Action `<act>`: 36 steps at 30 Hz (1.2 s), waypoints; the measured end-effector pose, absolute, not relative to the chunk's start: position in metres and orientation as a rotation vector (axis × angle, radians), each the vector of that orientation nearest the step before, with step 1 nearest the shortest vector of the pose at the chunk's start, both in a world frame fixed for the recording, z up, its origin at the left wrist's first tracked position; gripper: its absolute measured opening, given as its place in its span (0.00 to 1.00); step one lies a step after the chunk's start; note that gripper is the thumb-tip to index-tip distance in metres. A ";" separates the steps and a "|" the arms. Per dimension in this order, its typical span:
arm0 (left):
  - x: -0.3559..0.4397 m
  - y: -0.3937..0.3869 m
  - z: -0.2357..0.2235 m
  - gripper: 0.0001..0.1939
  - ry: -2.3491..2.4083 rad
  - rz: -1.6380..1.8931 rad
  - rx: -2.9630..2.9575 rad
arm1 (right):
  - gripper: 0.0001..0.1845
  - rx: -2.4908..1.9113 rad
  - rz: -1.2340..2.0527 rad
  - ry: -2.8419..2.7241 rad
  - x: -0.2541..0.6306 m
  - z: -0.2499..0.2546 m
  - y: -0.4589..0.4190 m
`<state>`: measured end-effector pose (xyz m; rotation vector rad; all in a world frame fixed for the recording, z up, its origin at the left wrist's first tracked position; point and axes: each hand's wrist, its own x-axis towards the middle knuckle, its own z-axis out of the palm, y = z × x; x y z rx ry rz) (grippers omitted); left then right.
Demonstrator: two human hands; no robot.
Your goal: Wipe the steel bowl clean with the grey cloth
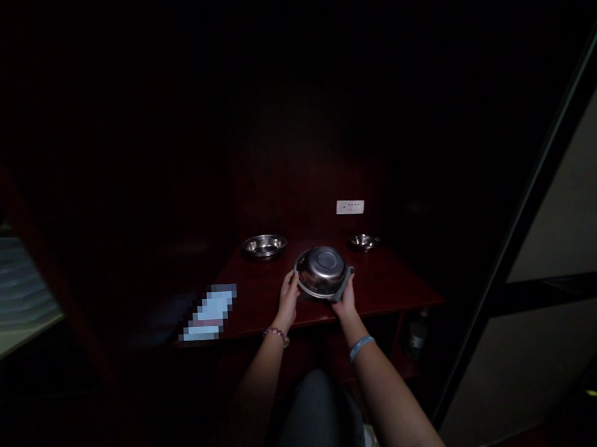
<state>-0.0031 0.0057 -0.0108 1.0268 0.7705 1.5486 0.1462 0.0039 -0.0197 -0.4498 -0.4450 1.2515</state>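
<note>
A shiny metal bowl (322,273) is held up in both hands over the dark red shelf (377,293), its base turned toward me. My left hand (288,299) grips the rim at the bowl's left side. On the right side, my right hand (347,298) holds the rim with a grey cloth (342,284) between palm and metal. Behind, to the left, a wide metal basin (264,247) rests on the shelf. Another, smaller metal bowl (364,243) sits at the back right. Some of my fingers are hidden behind the bowl.
A white power socket (350,207) is on the back wall. A pixelated bright patch (210,315) lies at the shelf's left front. Below the shelf on the right stands a bottle (417,337). Stacked pale plates (16,285) are at far left, and a framed panel (553,223) rises at right.
</note>
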 end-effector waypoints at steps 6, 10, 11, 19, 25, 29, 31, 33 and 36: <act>-0.002 0.005 -0.012 0.32 0.771 1.532 1.066 | 0.34 -0.481 1.246 -0.486 0.146 -0.016 0.001; -0.002 0.008 -0.016 0.33 0.772 1.565 1.087 | 0.33 -0.460 1.245 -0.491 0.144 -0.013 -0.002; -0.002 0.009 -0.016 0.33 0.768 1.589 1.089 | 0.32 -0.450 1.246 -0.495 0.143 -0.012 -0.003; 0.000 0.017 -0.018 0.28 0.707 1.726 1.068 | 0.31 -0.429 1.254 -0.553 0.140 -0.006 -0.007; 0.000 0.017 -0.018 0.27 0.727 1.712 1.027 | 0.29 -0.409 1.270 -0.517 0.141 -0.006 -0.008; 0.000 0.016 -0.018 0.26 0.732 1.694 1.015 | 0.29 -0.405 1.298 -0.484 0.142 -0.008 -0.007; -0.001 0.015 -0.018 0.25 0.733 1.673 1.008 | 0.29 -0.407 1.291 -0.473 0.142 -0.010 -0.005; -0.001 0.014 -0.018 0.25 0.736 1.644 1.009 | 0.30 -0.420 1.267 -0.465 0.143 -0.012 -0.003; -0.001 0.012 -0.017 0.25 0.734 1.613 1.044 | 0.31 -0.451 1.223 -0.488 0.145 -0.015 -0.001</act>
